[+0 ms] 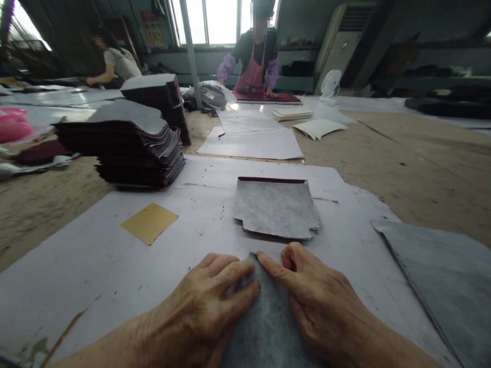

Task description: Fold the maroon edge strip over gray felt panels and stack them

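Observation:
A grey-backed fabric piece (pixel 268 317) lies in front of me, its far end narrowed to a corner between my hands. My left hand (pixel 209 296) is closed on its left edge, with bent fingers pressing near the corner. From the other side my right hand (pixel 326 301) grips the piece, index finger reaching to the corner tip and the other fingers curled. Parts of the piece are hidden under both hands. Just beyond them rests a small pile of grey pieces (pixel 276 207), notched at the near corners, with a dark red strip along the far edge.
White paper (pixel 203 204) covers the tabletop here. At left stand tall stacks of dark red, grey-backed pieces (pixel 141 148), with a yellow card (pixel 150 223) nearer. More grey fabric (pixel 441 276) lies at right. Across the table a person in a pink apron (pixel 251 71) handles dark red material.

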`<control>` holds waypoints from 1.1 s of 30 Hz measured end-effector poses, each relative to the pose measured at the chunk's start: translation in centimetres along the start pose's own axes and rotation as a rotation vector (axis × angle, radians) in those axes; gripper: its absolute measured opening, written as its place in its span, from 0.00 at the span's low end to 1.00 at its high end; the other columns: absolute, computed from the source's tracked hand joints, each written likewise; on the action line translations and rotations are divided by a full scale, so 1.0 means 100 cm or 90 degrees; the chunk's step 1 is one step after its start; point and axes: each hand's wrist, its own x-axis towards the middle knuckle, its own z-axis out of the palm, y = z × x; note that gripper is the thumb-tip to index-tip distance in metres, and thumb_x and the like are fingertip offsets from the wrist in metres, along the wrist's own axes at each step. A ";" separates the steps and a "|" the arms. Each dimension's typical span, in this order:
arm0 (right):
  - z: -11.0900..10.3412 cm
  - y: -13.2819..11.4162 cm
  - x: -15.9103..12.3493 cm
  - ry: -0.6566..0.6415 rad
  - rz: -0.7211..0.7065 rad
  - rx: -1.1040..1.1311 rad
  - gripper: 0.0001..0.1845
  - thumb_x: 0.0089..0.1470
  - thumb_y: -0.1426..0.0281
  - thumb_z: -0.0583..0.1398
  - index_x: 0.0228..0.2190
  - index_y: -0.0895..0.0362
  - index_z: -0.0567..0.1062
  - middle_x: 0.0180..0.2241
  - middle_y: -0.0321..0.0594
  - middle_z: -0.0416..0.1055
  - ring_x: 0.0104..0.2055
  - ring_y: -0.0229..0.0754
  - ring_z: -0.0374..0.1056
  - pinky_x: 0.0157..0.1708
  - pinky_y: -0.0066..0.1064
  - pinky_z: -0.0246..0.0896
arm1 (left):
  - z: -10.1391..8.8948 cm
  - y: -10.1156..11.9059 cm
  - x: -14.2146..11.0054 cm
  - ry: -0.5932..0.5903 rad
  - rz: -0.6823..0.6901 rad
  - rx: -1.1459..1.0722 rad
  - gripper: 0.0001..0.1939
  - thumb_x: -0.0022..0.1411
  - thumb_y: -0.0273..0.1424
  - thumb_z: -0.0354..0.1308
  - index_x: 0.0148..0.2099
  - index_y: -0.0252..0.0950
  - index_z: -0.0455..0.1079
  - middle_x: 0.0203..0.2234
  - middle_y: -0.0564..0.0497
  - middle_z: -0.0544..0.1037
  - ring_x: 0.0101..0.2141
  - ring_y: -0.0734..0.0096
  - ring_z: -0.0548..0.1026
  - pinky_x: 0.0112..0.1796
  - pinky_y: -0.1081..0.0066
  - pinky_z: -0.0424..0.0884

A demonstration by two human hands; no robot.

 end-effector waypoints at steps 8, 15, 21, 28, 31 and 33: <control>-0.004 -0.002 0.004 -0.070 0.014 -0.018 0.31 0.45 0.82 0.47 0.51 0.52 0.64 0.33 0.43 0.59 0.29 0.39 0.60 0.26 0.34 0.64 | -0.002 0.000 0.000 -0.001 0.008 0.033 0.19 0.53 0.23 0.49 0.48 0.28 0.65 0.39 0.39 0.71 0.36 0.59 0.68 0.35 0.57 0.69; -0.004 0.000 0.007 -0.088 0.049 0.012 0.35 0.44 0.83 0.46 0.54 0.51 0.59 0.35 0.43 0.61 0.32 0.40 0.62 0.32 0.37 0.65 | 0.005 -0.003 -0.003 0.017 0.016 0.051 0.19 0.53 0.27 0.49 0.48 0.29 0.65 0.42 0.39 0.71 0.36 0.57 0.68 0.34 0.55 0.67; -0.003 0.001 0.007 -0.070 0.052 0.024 0.34 0.44 0.83 0.46 0.53 0.52 0.61 0.35 0.42 0.61 0.33 0.40 0.63 0.33 0.37 0.65 | 0.000 0.001 -0.003 -0.029 -0.018 0.075 0.19 0.53 0.26 0.49 0.48 0.30 0.66 0.42 0.41 0.71 0.36 0.59 0.68 0.35 0.56 0.67; 0.000 -0.005 0.005 -0.049 0.001 -0.113 0.33 0.44 0.81 0.47 0.53 0.50 0.61 0.32 0.43 0.61 0.27 0.39 0.62 0.23 0.32 0.64 | 0.002 0.001 -0.002 -0.015 -0.021 0.055 0.18 0.53 0.27 0.49 0.48 0.30 0.65 0.39 0.42 0.72 0.35 0.59 0.68 0.35 0.56 0.66; 0.002 -0.008 0.004 -0.026 -0.008 -0.155 0.35 0.43 0.81 0.48 0.54 0.49 0.61 0.31 0.43 0.62 0.26 0.40 0.62 0.20 0.30 0.63 | 0.003 0.003 -0.002 -0.024 -0.035 0.047 0.20 0.51 0.26 0.50 0.49 0.30 0.65 0.40 0.42 0.71 0.36 0.59 0.68 0.36 0.56 0.65; 0.001 -0.008 0.005 -0.018 -0.001 -0.146 0.36 0.43 0.82 0.48 0.54 0.47 0.61 0.31 0.42 0.62 0.27 0.39 0.62 0.21 0.30 0.63 | 0.002 0.004 -0.003 -0.024 -0.042 0.041 0.20 0.51 0.26 0.50 0.49 0.31 0.65 0.41 0.42 0.71 0.37 0.59 0.67 0.37 0.56 0.65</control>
